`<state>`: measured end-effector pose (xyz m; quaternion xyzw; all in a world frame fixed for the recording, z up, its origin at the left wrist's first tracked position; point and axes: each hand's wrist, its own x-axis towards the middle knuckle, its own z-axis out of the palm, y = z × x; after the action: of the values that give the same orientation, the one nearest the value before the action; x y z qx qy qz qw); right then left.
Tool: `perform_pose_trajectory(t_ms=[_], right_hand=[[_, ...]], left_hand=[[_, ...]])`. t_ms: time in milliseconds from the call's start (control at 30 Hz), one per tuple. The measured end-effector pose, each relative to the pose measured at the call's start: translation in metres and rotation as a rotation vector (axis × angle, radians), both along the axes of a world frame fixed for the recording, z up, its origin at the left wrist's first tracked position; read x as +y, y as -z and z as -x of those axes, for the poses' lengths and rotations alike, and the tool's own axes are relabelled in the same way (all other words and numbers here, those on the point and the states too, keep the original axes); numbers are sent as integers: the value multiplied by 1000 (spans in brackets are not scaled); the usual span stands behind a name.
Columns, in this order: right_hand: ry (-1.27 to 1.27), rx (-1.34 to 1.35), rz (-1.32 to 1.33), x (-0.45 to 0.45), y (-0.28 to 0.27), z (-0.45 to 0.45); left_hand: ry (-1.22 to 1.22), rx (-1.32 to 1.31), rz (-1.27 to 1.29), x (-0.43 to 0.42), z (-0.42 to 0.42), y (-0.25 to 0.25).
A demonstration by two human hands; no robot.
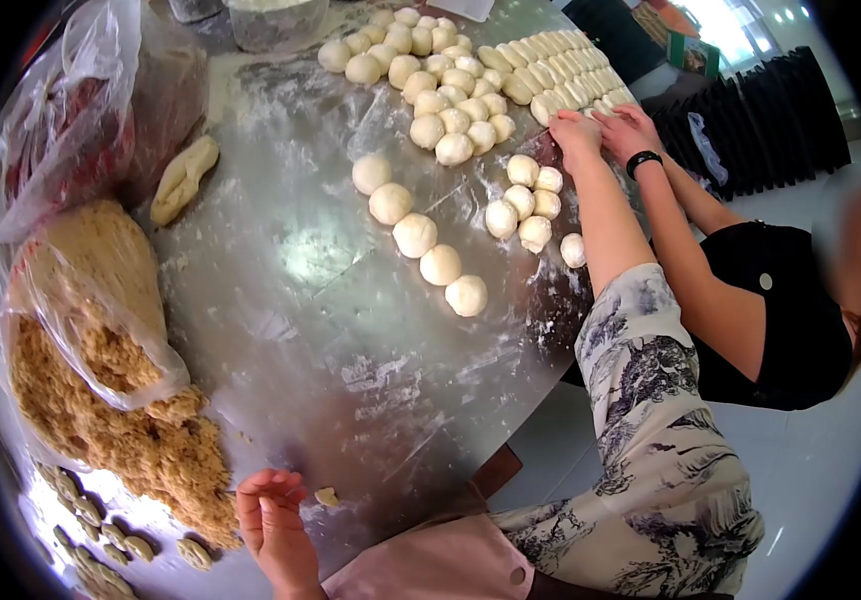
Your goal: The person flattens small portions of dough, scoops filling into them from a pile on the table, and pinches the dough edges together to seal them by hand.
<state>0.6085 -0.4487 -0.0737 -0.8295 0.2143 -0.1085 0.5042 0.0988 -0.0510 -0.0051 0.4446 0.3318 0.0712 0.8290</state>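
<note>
At the far edge of the metal table, my right hand (576, 134) is closed at the front of the rows of oval dough pieces (558, 68); what its fingers hold is hidden. My left hand (273, 512) hovers near the close edge, fingers loosely curled and empty, beside a small dough scrap (327, 496). Round dough balls (453, 148) cluster left of my right hand. A slanting line of several balls (415, 235) lies mid-table, and a smaller group (521, 201) sits nearer my right forearm.
A co-worker's hands (632, 132), one wrist with a black band, are close beside my right hand. Crumbly brown filling (120, 420) spills from a plastic bag at left. A long dough piece (184, 180) lies near another bag (70, 120). Flat greenish pieces (193, 553) lie lower left.
</note>
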Motion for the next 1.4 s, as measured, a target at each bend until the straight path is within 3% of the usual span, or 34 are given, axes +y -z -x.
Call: perform_pose_trajectory(t_ms=[133,233,333,433,467,600,700,1067,1400], right_hand=[[-51,-1,-44,-13,4,-7],[-58,-2,242,-20,7,-9],[-83,-27,852,-1,-19,7],[-314,-276,1076,2,-21,8],[-433,-245,1150,2,-22,9],[-434,-56,1240,11,-36,9],[-500,-276,1257,18,-37,2],[-399,-21,1361,52,-32,-17],[-403,-112,1365,33,-30,-24]], left_hand=[[17,31,8,0,0,2],[30,59,16,0,-1,1],[19,102,16,2,0,1],[45,85,-52,4,1,3],[32,105,-57,4,0,3],[43,96,-42,5,3,7],[75,69,-8,8,4,8],[69,66,-13,12,3,8],[83,46,-4,11,4,11]])
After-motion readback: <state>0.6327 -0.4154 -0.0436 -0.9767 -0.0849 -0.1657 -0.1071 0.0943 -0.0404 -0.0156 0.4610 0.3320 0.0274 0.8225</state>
